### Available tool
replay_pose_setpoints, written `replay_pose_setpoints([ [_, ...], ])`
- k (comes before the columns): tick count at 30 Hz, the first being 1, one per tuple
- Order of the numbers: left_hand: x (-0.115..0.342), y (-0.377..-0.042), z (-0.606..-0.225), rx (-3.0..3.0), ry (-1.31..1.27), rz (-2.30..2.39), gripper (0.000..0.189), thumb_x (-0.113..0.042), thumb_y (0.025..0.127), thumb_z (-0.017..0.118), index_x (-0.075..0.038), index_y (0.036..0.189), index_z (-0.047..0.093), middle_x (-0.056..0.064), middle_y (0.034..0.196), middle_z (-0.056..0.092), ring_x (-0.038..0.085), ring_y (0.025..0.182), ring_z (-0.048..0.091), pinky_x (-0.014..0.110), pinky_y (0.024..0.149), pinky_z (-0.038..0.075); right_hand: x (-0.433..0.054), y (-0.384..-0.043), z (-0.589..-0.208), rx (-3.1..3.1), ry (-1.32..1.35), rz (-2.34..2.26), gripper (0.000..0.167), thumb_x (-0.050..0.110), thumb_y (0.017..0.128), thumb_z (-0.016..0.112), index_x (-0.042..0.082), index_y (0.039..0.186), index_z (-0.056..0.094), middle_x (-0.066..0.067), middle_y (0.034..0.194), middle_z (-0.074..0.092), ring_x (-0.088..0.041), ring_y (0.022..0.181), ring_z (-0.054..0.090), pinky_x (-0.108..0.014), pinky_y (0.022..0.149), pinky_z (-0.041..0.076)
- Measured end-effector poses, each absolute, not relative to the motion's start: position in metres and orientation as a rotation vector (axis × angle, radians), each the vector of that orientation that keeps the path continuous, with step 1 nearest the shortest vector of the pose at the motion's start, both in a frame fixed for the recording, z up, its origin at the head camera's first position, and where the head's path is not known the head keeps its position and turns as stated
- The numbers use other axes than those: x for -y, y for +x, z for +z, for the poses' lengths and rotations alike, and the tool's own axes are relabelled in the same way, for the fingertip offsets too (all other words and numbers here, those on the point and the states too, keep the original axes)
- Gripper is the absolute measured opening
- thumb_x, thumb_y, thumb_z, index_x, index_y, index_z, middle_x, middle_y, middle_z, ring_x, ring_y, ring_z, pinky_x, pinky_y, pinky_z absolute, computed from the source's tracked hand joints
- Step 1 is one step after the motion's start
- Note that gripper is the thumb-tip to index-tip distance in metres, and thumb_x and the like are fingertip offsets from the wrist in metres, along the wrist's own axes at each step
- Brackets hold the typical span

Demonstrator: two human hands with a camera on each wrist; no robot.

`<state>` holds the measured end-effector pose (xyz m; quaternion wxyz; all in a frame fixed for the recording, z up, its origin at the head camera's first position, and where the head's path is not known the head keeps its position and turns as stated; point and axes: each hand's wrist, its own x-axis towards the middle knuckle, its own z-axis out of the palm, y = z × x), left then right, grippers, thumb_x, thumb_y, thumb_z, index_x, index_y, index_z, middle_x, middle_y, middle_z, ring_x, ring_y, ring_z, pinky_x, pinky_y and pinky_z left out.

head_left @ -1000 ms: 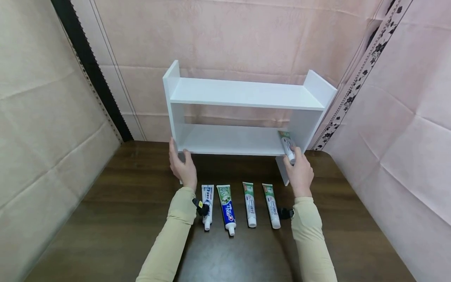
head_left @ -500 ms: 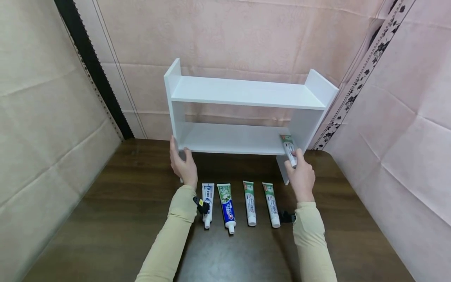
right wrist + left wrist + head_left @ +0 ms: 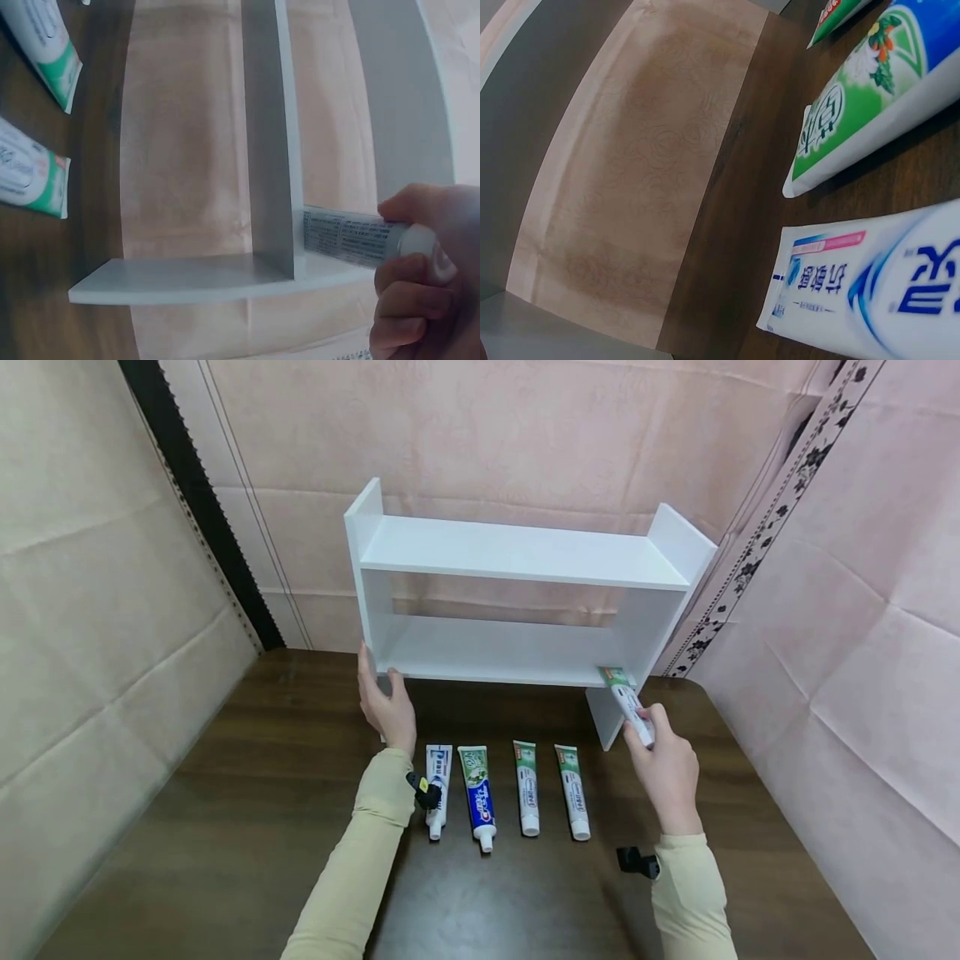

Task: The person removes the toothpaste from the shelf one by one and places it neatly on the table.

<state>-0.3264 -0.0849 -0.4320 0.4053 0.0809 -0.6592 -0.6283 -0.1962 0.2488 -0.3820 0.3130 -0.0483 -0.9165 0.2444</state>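
A white two-tier shelf stands at the back of the table. My left hand holds its left side panel low down, the panel between thumb and fingers. At the right end of the lower board, my right hand pinches a white and green toothpaste tube by its cap end. In the right wrist view, the tube's far end reaches the board's edge; whether it touches is unclear. Before the shelf lie a white-blue toothpaste tube, a green-blue one and two white-green tubes.
The dark wooden table carries everything. Pale cloth walls close in the back and both sides. The upper board of the shelf has raised ends left and right.
My right hand has drawn back toward me and to the right, and the tube in it has come down and forward off the lower board. My left hand stays at the shelf.
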Motion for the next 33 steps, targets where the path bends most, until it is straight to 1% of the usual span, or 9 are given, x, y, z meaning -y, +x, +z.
replay_pose_setpoints([
  [6, 0.089, -0.327, -0.431, 1.675, 0.240, -1.564, 0.056, -0.023, 0.097, 0.052, -0.043, 0.147, 0.035, -0.016, 0.150, 0.043, 0.016, 0.136, 0.043, 0.047, 0.105, 0.024, -0.256, -0.166, -0.404, 2.261, -0.182, 0.832, 0.023, 0.016, 0.091, 0.063, 0.010, 0.113, 0.064, -0.018, 0.074, 0.065, -0.009, 0.050, 0.041, -0.025, 0.046, 0.032],
  [10, 0.094, -0.327, -0.433, 1.679, 0.260, -1.551, 0.056, -0.023, 0.097, 0.053, -0.043, 0.147, 0.035, -0.016, 0.150, 0.043, 0.017, 0.135, 0.044, 0.045, 0.104, 0.025, -0.257, -0.150, -0.428, 2.211, -0.212, 0.838, 0.017, 0.010, 0.089, 0.065, 0.008, 0.105, 0.067, -0.011, 0.063, 0.058, -0.003, 0.047, 0.037, -0.024, 0.045, 0.029],
  [13, 0.100, -0.327, -0.434, 1.671, 0.272, -1.533, 0.056, -0.023, 0.097, 0.052, -0.042, 0.147, 0.036, -0.014, 0.150, 0.043, 0.016, 0.135, 0.044, 0.045, 0.103, 0.026, -0.256, -0.148, -0.445, 2.327, -0.224, 0.776, 0.013, 0.014, 0.091, 0.063, 0.009, 0.102, 0.067, -0.008, 0.058, 0.056, -0.007, 0.046, 0.037, -0.027, 0.045, 0.028],
  [17, 0.107, -0.326, -0.434, 1.660, 0.283, -1.517, 0.056, -0.022, 0.097, 0.052, -0.040, 0.147, 0.036, -0.012, 0.150, 0.044, 0.016, 0.135, 0.044, 0.044, 0.103, 0.026, -0.253, -0.153, -0.459, 2.597, -0.242, 0.720, 0.017, 0.025, 0.095, 0.057, 0.014, 0.107, 0.063, -0.010, 0.062, 0.059, -0.017, 0.048, 0.043, -0.031, 0.047, 0.030],
  [21, 0.111, -0.325, -0.432, 1.660, 0.289, -1.524, 0.056, -0.023, 0.097, 0.051, -0.040, 0.148, 0.035, -0.012, 0.151, 0.043, 0.016, 0.135, 0.044, 0.045, 0.105, 0.025, -0.251, -0.160, -0.464, 2.825, -0.250, 0.713, 0.023, 0.026, 0.094, 0.057, 0.015, 0.113, 0.057, -0.020, 0.083, 0.066, -0.023, 0.057, 0.050, -0.033, 0.049, 0.033],
  [23, 0.112, -0.323, -0.432, 1.656, 0.289, -1.534, 0.056, -0.023, 0.097, 0.051, -0.042, 0.147, 0.035, -0.013, 0.151, 0.043, 0.016, 0.135, 0.044, 0.046, 0.106, 0.024, -0.249, -0.162, -0.465, 2.904, -0.249, 0.720, 0.026, 0.027, 0.092, 0.059, 0.014, 0.114, 0.054, -0.024, 0.094, 0.066, -0.025, 0.061, 0.053, -0.034, 0.051, 0.035],
  [25, 0.112, -0.321, -0.432, 1.652, 0.282, -1.541, 0.056, -0.023, 0.097, 0.052, -0.043, 0.147, 0.035, -0.014, 0.150, 0.043, 0.016, 0.134, 0.044, 0.046, 0.106, 0.024, -0.248, -0.163, -0.467, 2.969, -0.239, 0.717, 0.029, 0.027, 0.091, 0.061, 0.012, 0.114, 0.052, -0.026, 0.101, 0.065, -0.026, 0.064, 0.054, -0.035, 0.052, 0.037],
  [30, 0.107, -0.322, -0.433, 1.663, 0.255, -1.543, 0.057, -0.022, 0.097, 0.052, -0.044, 0.147, 0.035, -0.016, 0.150, 0.043, 0.015, 0.134, 0.044, 0.046, 0.106, 0.025, -0.249, -0.162, -0.470, 3.027, -0.160, 0.641, 0.038, 0.026, 0.089, 0.065, 0.007, 0.119, 0.053, -0.026, 0.095, 0.066, -0.025, 0.062, 0.054, -0.037, 0.051, 0.039],
  [33, 0.102, -0.325, -0.432, 1.677, 0.250, -1.534, 0.056, -0.024, 0.097, 0.051, -0.042, 0.148, 0.034, -0.015, 0.151, 0.042, 0.015, 0.135, 0.044, 0.044, 0.104, 0.025, -0.253, -0.163, -0.471, 3.031, -0.057, 0.545, 0.034, 0.024, 0.089, 0.067, 0.005, 0.115, 0.056, -0.021, 0.084, 0.067, -0.022, 0.057, 0.051, -0.036, 0.048, 0.038],
])
